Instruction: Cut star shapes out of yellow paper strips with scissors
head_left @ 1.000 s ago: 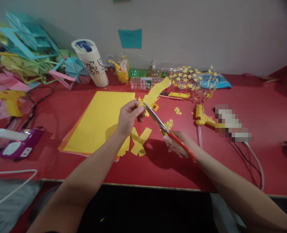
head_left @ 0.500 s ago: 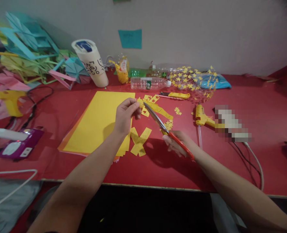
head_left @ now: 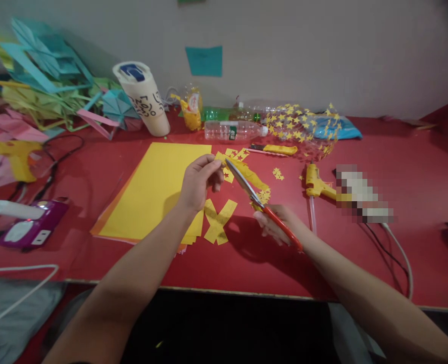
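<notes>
Pinched in my left hand [head_left: 201, 183] is the near end of a yellow paper strip [head_left: 252, 175], which stretches away to the right. My right hand [head_left: 279, 222] grips red-handled scissors [head_left: 254, 196], and their blade tips meet the strip close to my left fingertips. Below the blades lies a small heap of cut yellow stars [head_left: 263, 196]. Two crossed yellow strips [head_left: 216, 222] rest on the table in front of my left hand. Behind the held strip are scraps with star-shaped holes [head_left: 242, 154].
Yellow sheets [head_left: 159, 187] are stacked at left. A yellow glue gun [head_left: 314, 183] lies at right. Behind are a cutter knife [head_left: 280, 150], a plastic bottle [head_left: 231, 131], a star-covered bottle [head_left: 295, 124] and a white tumbler [head_left: 148, 108]. A purple power strip [head_left: 34, 227] sits far left.
My left hand has shifted very slightly to the right, and the free part of the paper strip has bent a little. The scissors stay almost in place at the strip.
</notes>
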`<state>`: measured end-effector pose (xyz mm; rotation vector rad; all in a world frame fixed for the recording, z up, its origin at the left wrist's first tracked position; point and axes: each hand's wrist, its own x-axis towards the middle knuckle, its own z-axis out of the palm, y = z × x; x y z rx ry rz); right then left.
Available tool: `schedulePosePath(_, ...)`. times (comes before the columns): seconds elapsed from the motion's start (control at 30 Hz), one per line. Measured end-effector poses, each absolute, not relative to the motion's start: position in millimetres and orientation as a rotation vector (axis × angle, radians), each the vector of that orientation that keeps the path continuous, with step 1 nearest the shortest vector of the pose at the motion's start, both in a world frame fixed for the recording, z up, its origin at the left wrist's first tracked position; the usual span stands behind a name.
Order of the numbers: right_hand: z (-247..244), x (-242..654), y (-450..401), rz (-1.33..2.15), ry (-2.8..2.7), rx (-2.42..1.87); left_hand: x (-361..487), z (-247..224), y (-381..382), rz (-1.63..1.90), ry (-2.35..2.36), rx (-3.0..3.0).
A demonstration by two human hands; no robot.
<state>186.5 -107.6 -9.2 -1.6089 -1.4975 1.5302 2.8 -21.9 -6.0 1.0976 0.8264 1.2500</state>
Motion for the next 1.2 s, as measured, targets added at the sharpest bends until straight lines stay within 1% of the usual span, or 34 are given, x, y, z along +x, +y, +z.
schedulePosePath(0.3,-6.0,190.2,-107.0,1.502,-1.598,-1.556,-1.5,-2.5,-20.5,1.265,0.848,1.246)
schedulePosePath(0.53,-2.8,192.5,-107.1,1.513,-1.669,-1.607,-7.3,-4.1,-17.2,1.225,0.866,1.358)
schedulePosePath(1.2,-2.6,194.7,-106.4,1.569,-1.687,-1.534,-13.7,1.2,-16.3,1.160,0.837,1.361)
